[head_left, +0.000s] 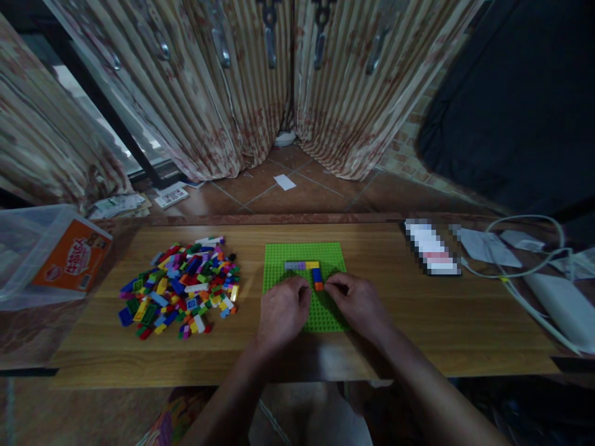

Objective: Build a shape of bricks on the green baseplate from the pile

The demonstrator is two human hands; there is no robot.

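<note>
A green studded baseplate (302, 249) lies on the wooden table, bearing a corner-shaped row of toy bricks. Along its top run a grey-lilac brick (294, 266) and a yellow brick (312, 265); a blue brick (317, 275) and an orange brick (318, 287) come down from the right end. My left hand (284, 310) rests over the plate's lower left with fingers curled closed, and whatever they hold is hidden. Just right of the orange brick, my right hand (360, 302) is closed in a pinch, its fingertips close to that brick; contact cannot be made out.
A heap of loose coloured bricks (186, 285) spreads over the table's left part. Beyond it stands a clear plastic bin (32, 223) with an orange label. On the right are a phone (432, 248), a white cable (530, 310) and a white box (560, 310). Curtains hang behind.
</note>
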